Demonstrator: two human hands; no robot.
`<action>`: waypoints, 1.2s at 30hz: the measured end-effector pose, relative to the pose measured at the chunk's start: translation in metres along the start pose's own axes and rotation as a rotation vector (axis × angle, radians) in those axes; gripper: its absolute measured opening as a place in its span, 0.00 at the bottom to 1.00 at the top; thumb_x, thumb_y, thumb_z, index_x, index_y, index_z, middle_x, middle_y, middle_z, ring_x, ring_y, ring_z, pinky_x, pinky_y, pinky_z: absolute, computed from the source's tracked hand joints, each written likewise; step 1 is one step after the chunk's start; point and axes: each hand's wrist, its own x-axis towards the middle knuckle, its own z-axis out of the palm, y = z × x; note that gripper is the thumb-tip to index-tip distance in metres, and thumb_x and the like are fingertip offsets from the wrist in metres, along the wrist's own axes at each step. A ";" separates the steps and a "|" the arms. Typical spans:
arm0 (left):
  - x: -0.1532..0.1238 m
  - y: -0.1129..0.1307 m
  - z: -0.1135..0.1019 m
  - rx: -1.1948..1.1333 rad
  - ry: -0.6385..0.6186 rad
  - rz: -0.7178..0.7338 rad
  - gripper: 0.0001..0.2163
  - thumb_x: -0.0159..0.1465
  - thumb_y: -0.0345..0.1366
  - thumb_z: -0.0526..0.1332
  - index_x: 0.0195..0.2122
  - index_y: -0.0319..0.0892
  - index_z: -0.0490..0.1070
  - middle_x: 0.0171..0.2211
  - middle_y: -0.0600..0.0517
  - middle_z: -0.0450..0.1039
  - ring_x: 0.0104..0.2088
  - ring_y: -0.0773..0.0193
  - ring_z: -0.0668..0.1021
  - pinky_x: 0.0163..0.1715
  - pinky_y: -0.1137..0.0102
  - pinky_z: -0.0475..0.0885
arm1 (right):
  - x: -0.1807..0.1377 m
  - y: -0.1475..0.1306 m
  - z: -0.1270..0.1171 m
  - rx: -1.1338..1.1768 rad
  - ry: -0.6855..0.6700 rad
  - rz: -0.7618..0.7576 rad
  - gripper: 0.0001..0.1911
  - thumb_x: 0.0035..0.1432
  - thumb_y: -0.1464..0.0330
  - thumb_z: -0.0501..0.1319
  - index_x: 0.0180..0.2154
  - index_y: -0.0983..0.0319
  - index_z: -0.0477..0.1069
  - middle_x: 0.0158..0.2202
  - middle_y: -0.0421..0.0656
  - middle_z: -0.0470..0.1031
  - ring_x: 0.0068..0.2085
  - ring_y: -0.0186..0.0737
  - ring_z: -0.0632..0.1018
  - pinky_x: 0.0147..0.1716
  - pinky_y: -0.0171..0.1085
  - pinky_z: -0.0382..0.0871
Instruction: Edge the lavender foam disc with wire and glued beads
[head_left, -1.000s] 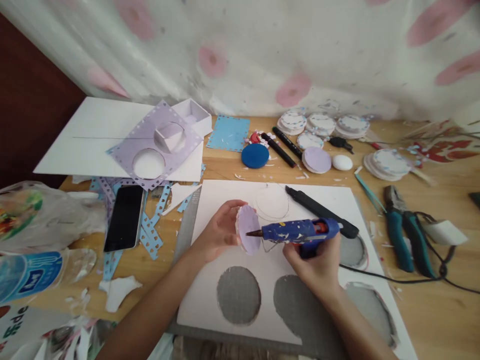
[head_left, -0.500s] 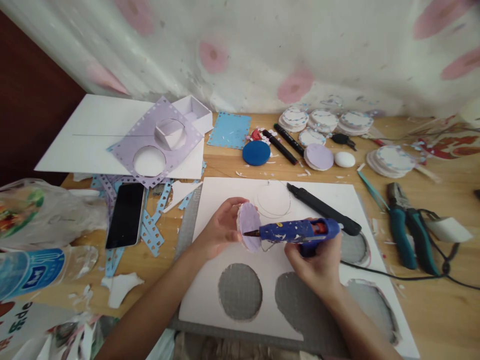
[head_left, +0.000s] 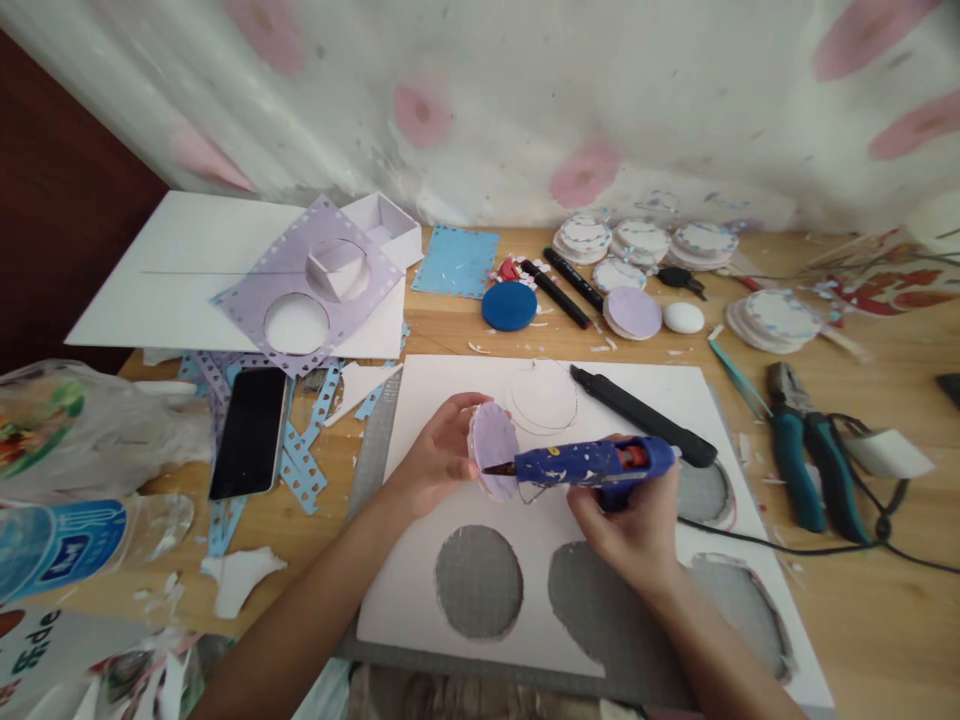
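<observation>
My left hand (head_left: 439,452) grips a round lilac disc (head_left: 498,435) by its left edge, tilting it up with the lilac face toward the right. In my right hand (head_left: 637,530) is a blue glue gun (head_left: 570,463) spotted with dried glue, its dark nozzle lying against or just over the disc's face; whether they touch I cannot tell. The trigger fingers are partly hidden behind the gun. Below both hands lies a white foam board (head_left: 409,570) with several round holes cut out, on a grey cutting mat (head_left: 371,440).
A black cutter (head_left: 641,415) rests on the board. Teal pliers (head_left: 806,460) and the gun's cord (head_left: 757,543) lie at right. Stacked white discs (head_left: 776,318), a blue disc (head_left: 509,305) and markers (head_left: 556,293) sit behind. At left are a phone (head_left: 249,433) and a plastic bottle (head_left: 82,540).
The whole view has shifted slightly. Both hands keep nearly the same pose, with the glue gun's nozzle still at the lilac disc.
</observation>
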 end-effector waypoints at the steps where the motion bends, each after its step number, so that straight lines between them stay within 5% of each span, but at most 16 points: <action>1: 0.000 0.000 0.000 -0.001 0.002 0.001 0.33 0.41 0.40 0.76 0.49 0.47 0.68 0.48 0.45 0.73 0.48 0.49 0.75 0.42 0.63 0.71 | 0.000 0.000 0.000 -0.004 -0.003 0.005 0.18 0.45 0.71 0.61 0.40 0.58 0.59 0.24 0.34 0.63 0.22 0.33 0.67 0.21 0.33 0.62; 16: -0.001 0.001 0.000 -0.043 0.021 0.009 0.33 0.42 0.43 0.76 0.50 0.47 0.67 0.49 0.44 0.72 0.52 0.47 0.73 0.46 0.60 0.70 | -0.001 0.005 -0.002 0.089 -0.101 0.045 0.19 0.43 0.74 0.60 0.40 0.58 0.62 0.30 0.38 0.68 0.29 0.37 0.72 0.27 0.37 0.66; 36: -0.003 0.000 -0.005 -0.057 0.027 0.061 0.34 0.48 0.49 0.72 0.55 0.46 0.65 0.56 0.41 0.68 0.58 0.43 0.68 0.56 0.52 0.64 | 0.001 0.007 -0.006 0.071 -0.148 0.099 0.21 0.42 0.73 0.60 0.41 0.59 0.62 0.26 0.36 0.68 0.20 0.33 0.67 0.22 0.35 0.63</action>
